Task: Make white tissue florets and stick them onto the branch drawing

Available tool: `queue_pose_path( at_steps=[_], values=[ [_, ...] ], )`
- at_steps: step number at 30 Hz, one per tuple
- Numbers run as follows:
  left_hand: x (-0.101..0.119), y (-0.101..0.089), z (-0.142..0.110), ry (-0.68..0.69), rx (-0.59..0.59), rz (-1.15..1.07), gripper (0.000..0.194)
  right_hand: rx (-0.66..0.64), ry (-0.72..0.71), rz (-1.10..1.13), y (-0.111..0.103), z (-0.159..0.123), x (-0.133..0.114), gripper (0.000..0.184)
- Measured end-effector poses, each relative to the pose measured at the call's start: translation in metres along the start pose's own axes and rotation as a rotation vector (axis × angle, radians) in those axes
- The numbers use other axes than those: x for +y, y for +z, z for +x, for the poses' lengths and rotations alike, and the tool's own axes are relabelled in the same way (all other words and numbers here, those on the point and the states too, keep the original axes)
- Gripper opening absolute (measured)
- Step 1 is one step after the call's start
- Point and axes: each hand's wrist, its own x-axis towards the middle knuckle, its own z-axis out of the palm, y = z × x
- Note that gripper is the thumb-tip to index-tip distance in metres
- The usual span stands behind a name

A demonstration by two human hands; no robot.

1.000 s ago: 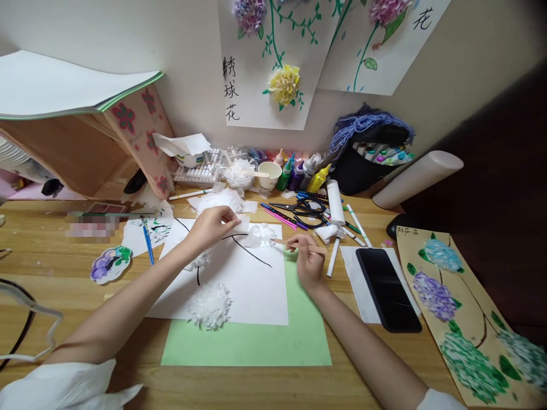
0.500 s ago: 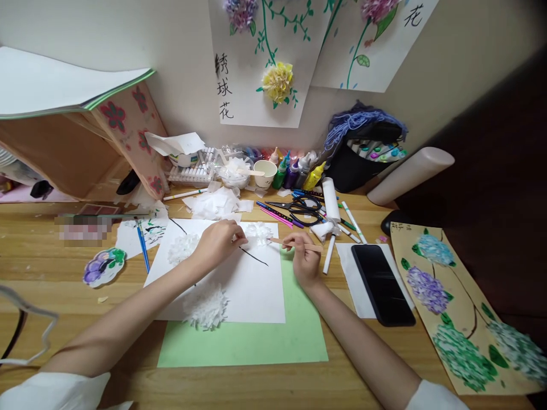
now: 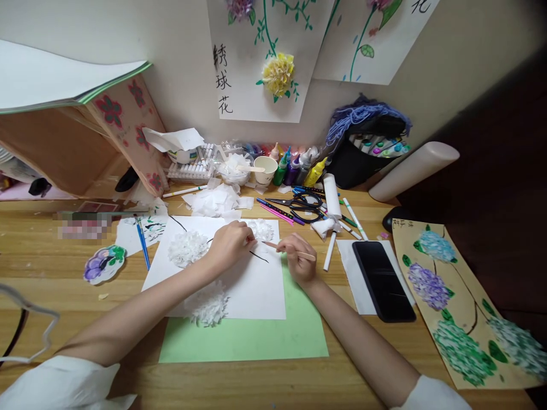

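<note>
On a white sheet of paper (image 3: 256,290), three white ruffled paper flowers are attached beside thin dark stem lines: one left (image 3: 188,249), one at the lower edge (image 3: 209,306), and one at the upper right (image 3: 260,230). My left hand (image 3: 233,242) is over the sheet, thumb and fingers pinched just below the upper right flower; whatever lies between the fingertips is hidden. Close by on its right, my right hand (image 3: 301,261) grips a flat wooden craft stick (image 3: 306,255), whose darker tip points left toward my left fingertips.
Under the sheet lies green paper (image 3: 243,341). Behind it are a pile of white paper pieces (image 3: 216,200), a paper cup (image 3: 265,169), paint bottles (image 3: 294,169) and black scissors (image 3: 305,205). A phone (image 3: 382,279) and a flower picture (image 3: 459,302) lie right; a paint palette (image 3: 105,265) lies left.
My left hand has moved slightly right, showing more of the left flower. My right hand has shifted a little left with the craft stick, whose rear end now tilts lower.
</note>
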Motion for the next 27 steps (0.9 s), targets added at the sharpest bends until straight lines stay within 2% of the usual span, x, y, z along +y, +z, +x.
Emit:
queue_pose_path(
  at_steps=[3,6,13,17,19,21,23,27],
  values=[
    [0.003,-0.001,0.001,-0.016,0.001,0.064,0.019,-0.093,-0.078,-0.081,0.002,0.003,-0.001,0.026],
    [0.006,-0.002,0.002,-0.031,0.009,0.104,0.022,-0.130,-0.105,-0.140,0.004,0.006,-0.003,0.024],
    [0.006,-0.002,0.002,-0.055,0.069,0.120,0.024,-0.135,-0.107,-0.150,0.007,0.008,-0.003,0.018],
    [-0.008,-0.003,-0.004,-0.120,0.162,0.101,0.026,-0.122,-0.115,-0.183,0.007,0.009,-0.003,0.019],
    [-0.019,-0.004,-0.007,-0.156,0.127,0.082,0.020,-0.110,-0.114,-0.173,0.008,0.010,-0.003,0.019],
    [-0.029,-0.004,-0.008,-0.161,0.025,0.040,0.014,-0.107,-0.107,-0.162,0.008,0.011,-0.003,0.019],
    [-0.037,-0.006,-0.006,-0.150,-0.066,-0.006,0.016,-0.109,-0.094,-0.156,0.008,0.012,-0.002,0.019],
    [-0.043,-0.007,0.003,-0.136,-0.144,-0.054,0.022,-0.102,-0.032,-0.171,0.012,0.017,-0.003,0.022]
  ],
)
